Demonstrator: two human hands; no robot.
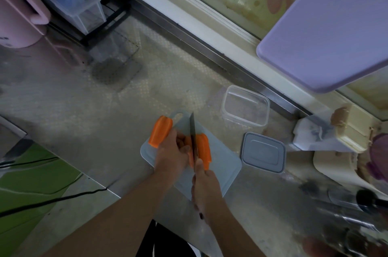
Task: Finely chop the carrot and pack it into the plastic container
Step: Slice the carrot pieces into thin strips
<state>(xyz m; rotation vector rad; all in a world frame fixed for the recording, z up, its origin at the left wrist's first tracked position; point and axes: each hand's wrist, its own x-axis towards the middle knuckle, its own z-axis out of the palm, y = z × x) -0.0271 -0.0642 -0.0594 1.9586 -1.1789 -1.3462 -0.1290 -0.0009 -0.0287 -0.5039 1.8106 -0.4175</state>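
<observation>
Orange carrot lies in pieces on the pale cutting board, which I take as my landmark on the steel counter. One carrot piece rests at the board's far left corner, beside the handle hole and partly over the edge. A second carrot piece lies near the middle of the board, lengthwise, just right of the knife blade. My left hand sits on the board left of the blade, fingers curled down onto a carrot bit that I can only partly see between my fingers and the blade. My right hand is wrapped around the knife handle at the board's near edge, the blade running away from me and standing on its edge through the carrot. The two hands are close together, separated by the blade. Beyond the board's far right corner stands the clear plastic container, open and with nothing orange inside. Its grey lid lies flat on the counter just right of the board. A lilac panel hangs above the container.
</observation>
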